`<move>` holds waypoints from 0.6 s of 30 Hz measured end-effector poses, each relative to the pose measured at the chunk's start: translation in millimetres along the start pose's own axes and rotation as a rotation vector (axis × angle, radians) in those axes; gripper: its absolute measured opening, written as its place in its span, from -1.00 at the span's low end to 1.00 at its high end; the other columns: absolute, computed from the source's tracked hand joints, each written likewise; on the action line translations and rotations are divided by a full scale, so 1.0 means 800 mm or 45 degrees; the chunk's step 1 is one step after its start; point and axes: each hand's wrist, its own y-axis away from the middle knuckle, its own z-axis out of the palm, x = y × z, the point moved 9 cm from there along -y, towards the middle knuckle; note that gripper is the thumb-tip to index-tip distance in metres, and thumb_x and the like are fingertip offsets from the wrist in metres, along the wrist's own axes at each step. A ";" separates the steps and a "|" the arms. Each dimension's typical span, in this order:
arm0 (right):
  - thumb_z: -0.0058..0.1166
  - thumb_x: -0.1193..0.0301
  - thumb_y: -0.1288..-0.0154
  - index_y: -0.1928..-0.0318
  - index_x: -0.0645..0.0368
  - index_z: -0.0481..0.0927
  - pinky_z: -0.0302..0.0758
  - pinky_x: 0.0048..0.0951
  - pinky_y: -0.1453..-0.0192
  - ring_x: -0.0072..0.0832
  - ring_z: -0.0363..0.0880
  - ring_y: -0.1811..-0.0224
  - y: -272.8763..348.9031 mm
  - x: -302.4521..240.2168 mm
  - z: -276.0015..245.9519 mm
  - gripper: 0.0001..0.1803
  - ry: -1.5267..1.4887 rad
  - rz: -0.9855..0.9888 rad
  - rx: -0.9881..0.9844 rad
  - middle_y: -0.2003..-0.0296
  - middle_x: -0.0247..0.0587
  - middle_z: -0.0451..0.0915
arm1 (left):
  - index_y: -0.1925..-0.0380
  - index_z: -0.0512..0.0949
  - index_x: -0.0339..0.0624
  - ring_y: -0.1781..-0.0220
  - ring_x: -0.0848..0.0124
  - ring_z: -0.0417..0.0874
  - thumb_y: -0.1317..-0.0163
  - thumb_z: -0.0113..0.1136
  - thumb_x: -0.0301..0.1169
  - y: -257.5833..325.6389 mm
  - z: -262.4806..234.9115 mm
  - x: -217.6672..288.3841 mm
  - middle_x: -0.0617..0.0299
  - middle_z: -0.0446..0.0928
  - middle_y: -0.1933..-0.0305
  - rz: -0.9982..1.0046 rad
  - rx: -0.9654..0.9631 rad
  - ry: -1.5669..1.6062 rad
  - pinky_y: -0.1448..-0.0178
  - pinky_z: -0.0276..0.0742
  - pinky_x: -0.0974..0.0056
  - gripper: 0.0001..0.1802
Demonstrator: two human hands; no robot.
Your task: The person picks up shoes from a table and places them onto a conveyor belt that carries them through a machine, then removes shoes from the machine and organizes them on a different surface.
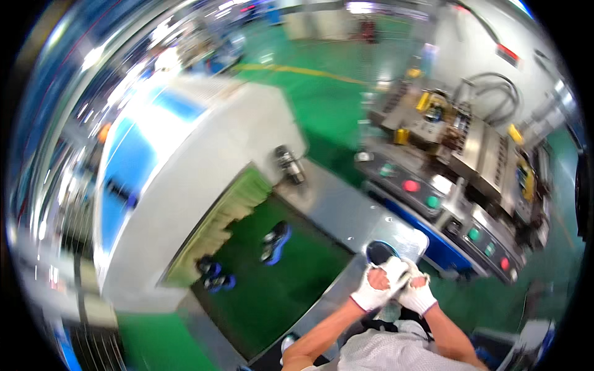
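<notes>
1. At nine to ten o'clock, a white cabinet [247, 117] with blue panels is standing.
2. Toward seven o'clock, black-and-blue parts [274, 243] are lying on a green surface [291, 297] framed by the grey table [337, 201].
3. Near the centre, a metal cylinder [289, 166] is resting on the table.
4. Between four and five o'clock, the gloved left hand [377, 287] and right hand [417, 292] are meeting, fingers bent inward; blur is hiding whether they are pinching anything.
5. Just beyond the left hand's fingers, a dark round piece [382, 251] is showing over the table's end; contact is unclear. It is looking stiff and fairly light, perhaps slippery under knit gloves; its outer rim is probably offering the best hold, from opposite sides.
6. At three o'clock, a metal machine [473, 151] with coloured buttons is standing.
</notes>
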 end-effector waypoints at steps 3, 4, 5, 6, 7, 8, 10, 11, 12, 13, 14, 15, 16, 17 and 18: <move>0.36 0.22 -0.15 -0.27 0.24 0.48 0.54 -0.25 -0.27 -0.12 0.62 -0.17 0.021 0.053 -0.106 -0.30 -0.559 0.061 0.207 -0.08 0.02 0.62 | 0.04 0.64 -0.13 0.13 0.08 0.69 -0.31 0.27 -0.33 -0.120 0.013 0.104 0.02 0.63 0.02 0.278 -0.233 0.245 0.05 0.62 0.07 -0.74; 0.36 0.18 -0.18 -0.26 0.26 0.50 0.55 -0.29 -0.23 -0.16 0.66 -0.09 0.022 0.064 -0.145 -0.31 -0.640 0.293 0.079 -0.03 0.03 0.65 | 0.03 0.62 -0.18 0.09 0.09 0.69 -0.26 0.32 -0.42 -0.153 0.006 0.141 0.00 0.62 -0.01 0.293 -0.324 0.298 -0.02 0.62 0.08 -0.72; 0.36 0.13 -0.21 -0.24 0.28 0.51 0.56 -0.33 -0.19 -0.20 0.69 -0.02 0.033 0.074 -0.189 -0.31 -0.698 0.530 -0.034 0.01 0.05 0.67 | -0.02 0.60 -0.22 0.00 0.11 0.68 -0.20 0.35 -0.51 -0.177 0.004 0.156 -0.02 0.61 -0.05 0.317 -0.155 0.304 -0.12 0.61 0.09 -0.65; 0.37 0.04 -0.24 -0.26 0.32 0.51 0.54 -0.38 -0.17 -0.36 0.64 -0.03 0.081 0.140 -0.175 -0.25 -0.625 0.932 -0.036 0.01 -0.01 0.69 | -0.07 0.58 -0.27 -0.08 0.13 0.66 -0.15 0.38 -0.61 -0.193 0.010 0.181 -0.04 0.59 -0.10 0.333 0.006 0.347 -0.22 0.59 0.11 -0.56; 0.37 0.03 -0.24 -0.28 0.33 0.50 0.54 -0.40 -0.16 -0.41 0.61 -0.03 0.097 0.153 -0.216 -0.23 -0.990 0.769 0.085 -0.01 -0.06 0.68 | -0.15 0.54 -0.29 -0.12 0.17 0.65 -0.14 0.36 -0.66 -0.228 0.008 0.219 -0.04 0.56 -0.16 0.454 0.072 0.214 -0.25 0.59 0.13 -0.48; 0.38 0.07 -0.24 -0.28 0.32 0.51 0.52 -0.41 -0.16 -0.46 0.57 -0.04 0.121 0.177 -0.236 -0.25 -1.289 0.652 0.283 -0.01 -0.15 0.67 | -0.23 0.50 -0.31 -0.16 0.21 0.64 -0.13 0.35 -0.71 -0.258 0.014 0.258 -0.05 0.53 -0.21 0.571 0.130 0.102 -0.28 0.60 0.15 -0.40; 0.37 0.18 -0.26 -0.26 0.30 0.55 0.53 -0.43 -0.12 -0.55 0.55 0.00 0.173 0.215 -0.278 -0.34 -1.686 0.547 0.547 0.01 -0.25 0.67 | -0.34 0.41 -0.29 -0.19 0.28 0.62 -0.22 0.28 -0.70 -0.305 0.054 0.248 0.02 0.48 -0.27 0.310 0.186 0.427 -0.30 0.59 0.21 -0.35; 0.35 0.24 -0.27 -0.22 0.30 0.58 0.54 -0.44 -0.08 -0.58 0.57 0.04 0.202 0.227 -0.301 -0.41 -1.764 0.594 0.649 0.05 -0.26 0.69 | -0.37 0.37 -0.28 -0.19 0.29 0.62 -0.28 0.22 -0.69 -0.328 0.077 0.252 0.06 0.44 -0.32 0.163 0.146 0.529 -0.32 0.57 0.20 -0.37; 0.33 0.28 -0.29 -0.19 0.30 0.60 0.56 -0.45 -0.05 -0.60 0.59 0.07 0.221 0.251 -0.299 -0.47 -1.917 0.505 0.774 0.08 -0.28 0.70 | -0.38 0.36 -0.27 -0.21 0.26 0.62 -0.33 0.18 -0.68 -0.351 0.104 0.262 0.06 0.44 -0.31 0.205 0.106 0.552 -0.35 0.54 0.19 -0.40; 0.31 0.34 -0.31 -0.11 0.32 0.64 0.58 -0.46 0.00 -0.63 0.63 0.12 0.233 0.254 -0.322 -0.58 -2.086 0.501 0.912 0.14 -0.31 0.73 | -0.38 0.36 -0.28 -0.21 0.26 0.62 -0.35 0.18 -0.67 -0.384 0.133 0.261 0.05 0.45 -0.31 0.242 0.037 0.516 -0.36 0.54 0.18 -0.41; 0.29 0.37 -0.32 -0.06 0.32 0.66 0.60 -0.45 0.00 -0.61 0.65 0.14 0.247 0.274 -0.313 -0.63 -2.129 0.496 1.008 0.16 -0.29 0.73 | -0.38 0.36 -0.28 -0.22 0.25 0.63 -0.36 0.17 -0.66 -0.410 0.167 0.279 0.05 0.46 -0.30 0.267 -0.031 0.493 -0.36 0.53 0.18 -0.43; 0.28 0.39 -0.32 -0.02 0.32 0.68 0.62 -0.43 0.00 -0.59 0.66 0.15 0.267 0.306 -0.310 -0.68 -2.172 0.481 1.102 0.18 -0.27 0.73 | -0.35 0.39 -0.29 -0.25 0.25 0.62 -0.38 0.19 -0.60 -0.436 0.206 0.299 0.03 0.50 -0.28 0.205 -0.147 0.595 -0.37 0.52 0.17 -0.47; 0.27 0.40 -0.33 0.01 0.31 0.69 0.63 -0.41 0.00 -0.57 0.67 0.16 0.282 0.319 -0.321 -0.71 -2.237 0.467 1.211 0.18 -0.25 0.74 | -0.34 0.40 -0.30 -0.25 0.17 0.62 -0.36 0.31 -0.46 -0.466 0.243 0.315 -0.06 0.51 -0.25 0.302 -0.165 0.450 -0.31 0.58 0.15 -0.43; 0.26 0.40 -0.34 0.01 0.32 0.69 0.64 -0.38 0.00 -0.53 0.68 0.17 0.302 0.319 -0.349 -0.71 -2.166 0.544 1.337 0.17 -0.23 0.74 | -0.34 0.41 -0.31 -0.26 0.15 0.61 -0.38 0.30 -0.39 -0.499 0.281 0.312 -0.06 0.52 -0.23 0.386 -0.159 0.316 -0.32 0.55 0.12 -0.43; 0.26 0.40 -0.34 0.01 0.32 0.68 0.65 -0.35 0.01 -0.48 0.69 0.18 0.315 0.318 -0.378 -0.71 -2.094 0.616 1.428 0.15 -0.21 0.74 | -0.33 0.41 -0.32 -0.26 0.12 0.60 -0.39 0.29 -0.33 -0.536 0.317 0.303 -0.07 0.53 -0.22 0.479 -0.145 0.192 -0.34 0.52 0.10 -0.42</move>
